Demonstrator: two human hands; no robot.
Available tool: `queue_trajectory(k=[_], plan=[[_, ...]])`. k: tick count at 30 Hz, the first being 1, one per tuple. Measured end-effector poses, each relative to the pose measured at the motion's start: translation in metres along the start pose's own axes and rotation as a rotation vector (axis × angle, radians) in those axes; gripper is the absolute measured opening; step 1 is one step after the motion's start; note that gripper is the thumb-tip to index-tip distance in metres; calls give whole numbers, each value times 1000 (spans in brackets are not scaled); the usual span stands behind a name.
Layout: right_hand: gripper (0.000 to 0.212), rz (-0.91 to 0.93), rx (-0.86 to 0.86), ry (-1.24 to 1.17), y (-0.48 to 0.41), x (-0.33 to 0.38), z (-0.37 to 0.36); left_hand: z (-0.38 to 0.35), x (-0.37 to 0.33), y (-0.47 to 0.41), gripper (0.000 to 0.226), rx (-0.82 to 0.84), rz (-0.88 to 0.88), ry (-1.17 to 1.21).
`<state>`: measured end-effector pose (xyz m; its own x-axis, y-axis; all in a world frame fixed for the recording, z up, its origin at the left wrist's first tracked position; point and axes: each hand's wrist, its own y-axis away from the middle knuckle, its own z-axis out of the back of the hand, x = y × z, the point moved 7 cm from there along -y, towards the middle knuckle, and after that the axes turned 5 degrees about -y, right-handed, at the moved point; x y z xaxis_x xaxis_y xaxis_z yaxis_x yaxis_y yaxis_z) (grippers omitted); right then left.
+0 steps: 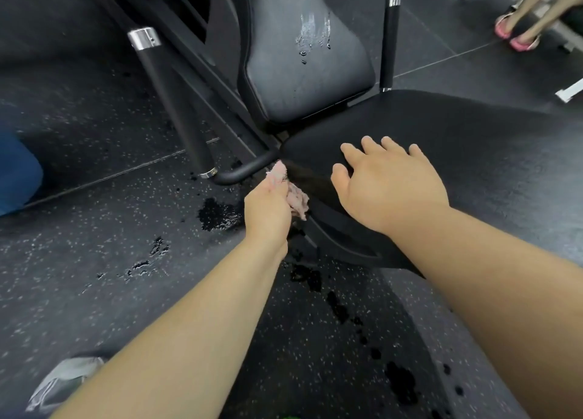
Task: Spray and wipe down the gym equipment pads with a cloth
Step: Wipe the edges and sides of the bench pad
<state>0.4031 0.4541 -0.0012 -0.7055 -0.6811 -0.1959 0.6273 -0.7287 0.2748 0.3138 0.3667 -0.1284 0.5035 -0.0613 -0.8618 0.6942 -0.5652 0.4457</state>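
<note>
A black seat pad [457, 153] of a gym machine fills the right middle. My right hand [381, 188] rests flat on its near left corner, fingers straight. My left hand [268, 207] grips a bunched pink cloth [296, 197] and holds it against the seat pad's left side edge. Behind stands the grey back pad [303, 71], with wet droplets [312, 37] on its surface. No spray bottle is in view.
Two black handles with chrome caps flank the pads, one on the left [170, 103] and one on the right [389, 40]. Wet patches [217, 213] darken the speckled rubber floor. Another person's feet in pink sandals [511, 33] stand at top right. A blue object [15, 172] lies far left.
</note>
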Motion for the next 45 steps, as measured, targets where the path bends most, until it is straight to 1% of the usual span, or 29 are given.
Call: queue_trajectory(k=[2,5,8,10,12,13,14,16,18,20,22,23,26,29,30,32,34,36,38,39,40,42,43,44,45], plan=[[58,-5,4,-2,0,0,1,-3,-5,17,47,28,-26,-34],[57,-5,18,-9,1,1,1,-12,2,43,43,123,-45,-99],[55,-9,24,-33,1,0,3,-19,11,70,32,195,-49,-219],[54,3,48,-63,2,3,3,-16,8,81,30,220,15,-93],[52,-18,74,-159,1,0,9,-6,-1,73,31,142,61,64],[50,-47,84,-195,5,-5,16,-1,-5,64,32,100,75,88],[49,-72,99,-182,9,-12,21,1,-8,55,35,86,82,90],[50,-119,142,-28,25,-38,31,-5,-13,45,49,118,103,115],[52,-171,158,76,51,-63,36,-15,-11,45,64,94,160,154],[52,-165,67,90,69,-72,32,-21,-8,50,65,53,220,226],[50,-111,-42,59,70,-72,28,-30,-5,59,54,41,268,280],[48,-109,-64,30,66,-71,27,-35,-5,67,51,51,281,317],[46,-126,-66,-32,58,-70,27,-47,-3,84,56,112,288,354],[45,-104,-102,-9,58,-70,26,-63,-2,105,63,223,242,248],[45,-102,-110,-4,58,-70,26,-67,0,115,59,252,220,194],[44,-107,-116,-13,59,-69,27,-72,5,131,36,278,183,139],[46,-105,-102,-39,62,-69,30,-64,5,131,26,275,200,157],[48,-93,-75,-39,69,-71,30,-53,-3,113,30,252,246,240],[48,-49,-94,19,74,-69,29,-48,-14,97,33,227,267,330],[47,-29,-127,51,75,-67,29,-50,-17,98,35,211,263,297],[45,-15,-159,73,75,-66,29,-55,-18,105,43,216,256,230],[41,-2,-221,66,72,-64,30,-73,-16,124,64,286,196,134],[40,3,-249,44,72,-63,31,-78,-14,133,67,317,177,92],[40,27,-279,27,72,-60,33,-77,-11,136,62,327,164,59],[40,42,-300,-13,72,-60,35,-71,-11,135,51,335,156,25]])
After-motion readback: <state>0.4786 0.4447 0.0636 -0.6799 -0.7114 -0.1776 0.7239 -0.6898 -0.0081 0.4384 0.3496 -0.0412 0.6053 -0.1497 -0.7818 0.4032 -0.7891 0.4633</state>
